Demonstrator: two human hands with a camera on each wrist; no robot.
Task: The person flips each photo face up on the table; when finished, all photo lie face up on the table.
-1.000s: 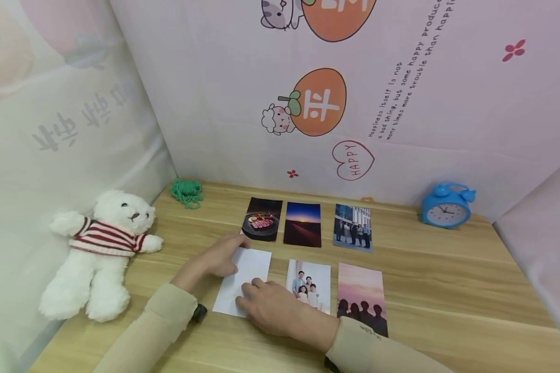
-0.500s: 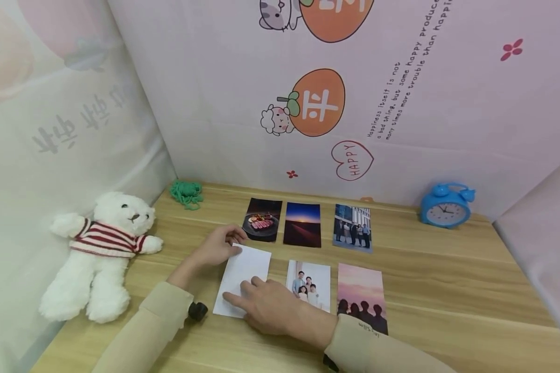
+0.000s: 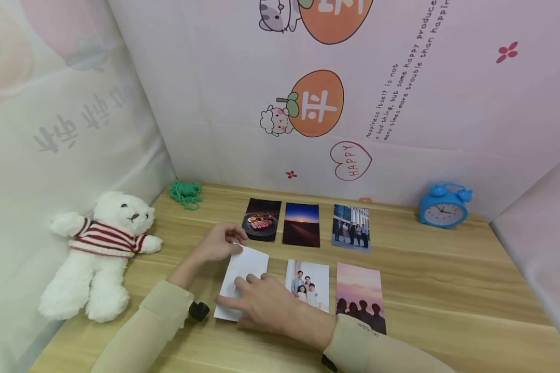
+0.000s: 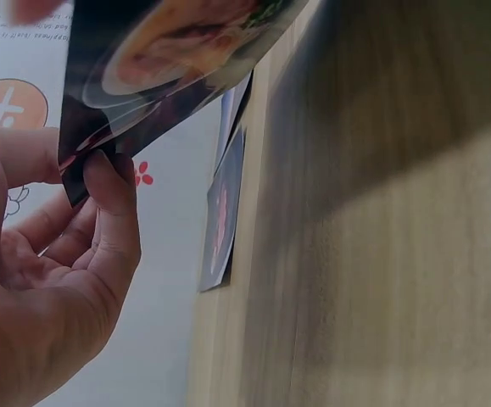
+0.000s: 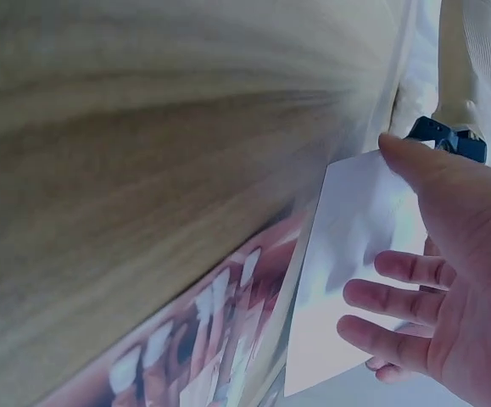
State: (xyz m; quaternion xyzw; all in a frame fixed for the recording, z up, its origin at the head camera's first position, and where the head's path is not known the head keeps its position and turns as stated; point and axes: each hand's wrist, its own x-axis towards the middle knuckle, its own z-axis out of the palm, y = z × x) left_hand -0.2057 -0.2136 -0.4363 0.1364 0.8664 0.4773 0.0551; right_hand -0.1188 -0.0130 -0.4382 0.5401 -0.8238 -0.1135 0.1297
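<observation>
My left hand (image 3: 217, 243) pinches a photo print (image 3: 251, 261) at its far left corner, between thumb and fingers. The print's white back faces up in the head view. From below, the left wrist view shows its glossy picture (image 4: 186, 59) of food on a plate, held above the wooden table. Over the near right part of the white back is my right hand (image 3: 268, 305), thumb stretched out to the left. In the right wrist view that hand's fingers (image 5: 389, 297) are loosely extended in front of the white back, not curled around it.
Behind lie a steak photo (image 3: 261, 220), a sunset photo (image 3: 301, 224) and an office group photo (image 3: 351, 228). To the right are a family photo (image 3: 308, 282) and a silhouette photo (image 3: 360, 295). A teddy bear (image 3: 105, 254), green yarn (image 3: 185, 194) and blue alarm clock (image 3: 443, 206) stand around.
My left hand has shifted slightly back, from lying over the print's edge to pinching its corner. The print has tilted up a little. My right thumb has spread out to the left.
</observation>
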